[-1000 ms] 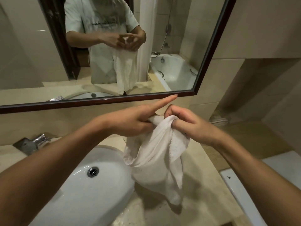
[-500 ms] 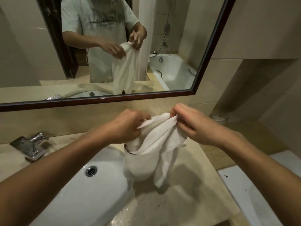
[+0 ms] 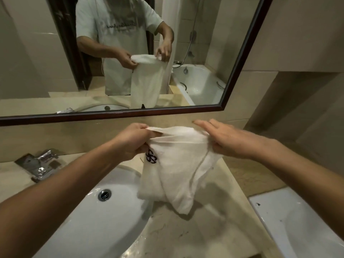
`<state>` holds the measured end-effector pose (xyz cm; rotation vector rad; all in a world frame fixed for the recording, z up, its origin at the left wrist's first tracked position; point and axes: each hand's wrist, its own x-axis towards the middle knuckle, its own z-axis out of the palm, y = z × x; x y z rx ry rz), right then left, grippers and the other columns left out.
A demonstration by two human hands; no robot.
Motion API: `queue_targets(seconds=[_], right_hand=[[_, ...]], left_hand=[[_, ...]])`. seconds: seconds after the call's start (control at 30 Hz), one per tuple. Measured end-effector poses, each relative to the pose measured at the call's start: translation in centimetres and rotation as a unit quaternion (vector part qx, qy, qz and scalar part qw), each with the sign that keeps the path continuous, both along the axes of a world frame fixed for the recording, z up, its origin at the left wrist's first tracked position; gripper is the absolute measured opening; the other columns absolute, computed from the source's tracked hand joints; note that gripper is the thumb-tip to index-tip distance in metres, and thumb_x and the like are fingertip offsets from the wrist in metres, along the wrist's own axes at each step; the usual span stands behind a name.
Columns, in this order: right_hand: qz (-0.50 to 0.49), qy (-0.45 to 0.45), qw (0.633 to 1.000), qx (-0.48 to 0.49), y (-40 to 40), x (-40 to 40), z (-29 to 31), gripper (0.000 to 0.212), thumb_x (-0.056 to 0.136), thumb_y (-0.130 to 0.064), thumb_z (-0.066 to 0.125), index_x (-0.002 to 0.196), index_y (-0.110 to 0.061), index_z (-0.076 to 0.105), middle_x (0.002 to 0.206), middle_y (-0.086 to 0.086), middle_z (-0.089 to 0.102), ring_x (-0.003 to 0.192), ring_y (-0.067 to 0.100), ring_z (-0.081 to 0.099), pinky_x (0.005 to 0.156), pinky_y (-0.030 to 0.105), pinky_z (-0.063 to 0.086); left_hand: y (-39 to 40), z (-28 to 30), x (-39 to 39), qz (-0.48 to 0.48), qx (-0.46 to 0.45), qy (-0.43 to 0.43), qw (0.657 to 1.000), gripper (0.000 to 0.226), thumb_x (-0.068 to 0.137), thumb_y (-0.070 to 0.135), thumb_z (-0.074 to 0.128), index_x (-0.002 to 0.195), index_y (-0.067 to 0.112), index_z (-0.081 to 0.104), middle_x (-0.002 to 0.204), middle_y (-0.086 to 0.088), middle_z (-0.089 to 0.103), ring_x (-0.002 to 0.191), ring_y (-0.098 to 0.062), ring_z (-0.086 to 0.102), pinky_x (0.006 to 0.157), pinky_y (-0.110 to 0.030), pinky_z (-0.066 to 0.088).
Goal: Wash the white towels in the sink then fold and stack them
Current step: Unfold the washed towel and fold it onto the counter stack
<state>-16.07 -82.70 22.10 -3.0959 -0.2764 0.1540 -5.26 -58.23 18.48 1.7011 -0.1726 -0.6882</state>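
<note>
A white towel [image 3: 178, 170] with a small dark embroidered mark hangs in the air over the right rim of the white sink [image 3: 104, 216] and the wet counter. My left hand [image 3: 132, 142] pinches its top edge at the left. My right hand [image 3: 227, 140] grips the top edge at the right with thumb and lower fingers, the upper fingers stretched out. The towel's top edge is pulled nearly straight between my hands, and the rest droops in loose folds.
A chrome tap [image 3: 40, 164] stands at the left behind the basin. The beige stone counter [image 3: 186, 237] is wet beside the sink. A white toilet tank [image 3: 301, 222] sits at the lower right. The framed mirror [image 3: 240, 56] spans the wall ahead.
My hands have drawn apart, spreading the towel's top edge from a bunched clump into a wide stretch. The dark mark on the towel has come into view.
</note>
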Motion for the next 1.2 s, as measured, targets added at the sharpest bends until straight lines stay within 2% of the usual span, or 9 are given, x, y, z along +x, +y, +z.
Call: queue_targets(seconds=[0.13, 0.2, 0.3, 0.43, 0.63, 0.8, 0.87, 0.97, 1.2], right_hand=[[0.006, -0.08, 0.996, -0.028, -0.4, -0.1, -0.5, 0.027, 0.099, -0.023, 0.052, 0.125, -0.017, 0.052, 0.112, 0.0, 0.046, 0.098, 0.016, 0.048, 0.082, 0.032, 0.047], [-0.001, -0.119, 0.992, -0.042, -0.5, 0.3, -0.6, 0.021, 0.098, -0.028, 0.046, 0.116, -0.017, 0.05, 0.108, 0.0, 0.05, 0.094, 0.018, 0.05, 0.079, 0.037, 0.05], [-0.024, -0.163, 0.986, -0.002, -1.1, 0.9, -0.6, 0.021, 0.095, -0.03, 0.037, 0.112, -0.02, 0.044, 0.105, 0.002, 0.055, 0.085, 0.023, 0.059, 0.073, 0.046, 0.053], [0.026, -0.168, 0.985, 0.0, -1.5, 0.2, -1.6, 0.025, 0.094, -0.021, 0.049, 0.118, -0.024, 0.042, 0.108, 0.0, 0.052, 0.08, 0.022, 0.058, 0.066, 0.044, 0.053], [-0.031, -0.185, 0.979, 0.077, -1.8, 1.0, -3.1, 0.023, 0.088, -0.011, 0.058, 0.109, -0.018, 0.052, 0.105, -0.002, 0.051, 0.091, 0.023, 0.055, 0.075, 0.044, 0.051], [-0.132, -0.252, 0.946, 0.157, -2.6, 0.6, -4.4, 0.01, 0.092, -0.003, 0.053, 0.098, -0.01, 0.055, 0.097, -0.001, 0.047, 0.088, 0.021, 0.05, 0.071, 0.033, 0.038], [-0.164, -0.276, 0.916, 0.241, -2.4, -0.1, -4.6, 0.011, 0.097, -0.005, 0.047, 0.098, -0.012, 0.055, 0.098, 0.002, 0.049, 0.083, 0.011, 0.047, 0.069, 0.025, 0.037], [-0.158, -0.291, 0.886, 0.326, -1.6, -1.9, -4.9, 0.017, 0.099, -0.007, 0.04, 0.1, -0.015, 0.055, 0.098, 0.005, 0.053, 0.084, -0.003, 0.046, 0.071, 0.013, 0.036], [-0.057, -0.271, 0.917, 0.288, -2.0, -4.6, -4.5, 0.03, 0.092, -0.005, 0.044, 0.117, -0.002, 0.061, 0.108, 0.005, 0.057, 0.094, 0.003, 0.05, 0.083, 0.003, 0.035]], left_hand=[[0.6, 0.8, 1.1, -0.011, 0.136, -0.172, 0.976, 0.016, 0.093, 0.017, 0.068, 0.086, 0.004, 0.06, 0.083, -0.014, 0.062, 0.073, -0.02, 0.057, 0.067, -0.035, 0.055], [0.3, 1.0, 1.2, 0.004, 0.147, -0.212, 0.966, 0.017, 0.095, 0.021, 0.064, 0.087, 0.006, 0.06, 0.091, -0.016, 0.064, 0.081, -0.024, 0.057, 0.075, -0.041, 0.053], [-0.5, 1.2, 1.1, 0.018, 0.102, -0.21, 0.972, 0.01, 0.099, 0.018, 0.055, 0.09, 0.012, 0.056, 0.094, -0.011, 0.062, 0.084, -0.023, 0.056, 0.076, -0.041, 0.051], [0.3, 1.5, 1.8, -0.061, 0.281, -0.294, 0.912, 0.007, 0.095, 0.017, 0.059, 0.1, 0.019, 0.063, 0.097, -0.003, 0.065, 0.081, -0.016, 0.063, 0.066, -0.035, 0.053], [-1.0, 0.4, 1.2, -0.021, 0.136, -0.156, 0.978, 0.028, 0.099, 0.001, 0.045, 0.093, 0.013, 0.069, 0.09, -0.008, 0.064, 0.078, -0.019, 0.062, 0.06, -0.024, 0.053], [-1.7, 0.5, -0.1, -0.024, 0.037, -0.051, 0.998, 0.017, 0.091, -0.002, 0.048, 0.092, 0.003, 0.065, 0.079, -0.007, 0.049, 0.063, -0.011, 0.04, 0.055, -0.022, 0.032], [-1.6, 1.2, -0.8, -0.068, 0.029, -0.066, 0.995, 0.012, 0.086, 0.006, 0.055, 0.093, 0.001, 0.064, 0.084, -0.015, 0.05, 0.069, -0.014, 0.042, 0.061, -0.024, 0.036], [-1.3, 1.7, -1.8, -0.077, 0.053, -0.138, 0.986, 0.038, 0.075, 0.028, 0.057, 0.091, -0.004, 0.068, 0.101, -0.024, 0.064, 0.088, -0.024, 0.052, 0.082, -0.041, 0.044], [-2.0, 1.1, -2.9, -0.022, 0.019, -0.152, 0.988, 0.028, 0.097, 0.02, 0.042, 0.084, 0.013, 0.066, 0.084, -0.009, 0.062, 0.078, -0.024, 0.054, 0.07, -0.034, 0.04]])
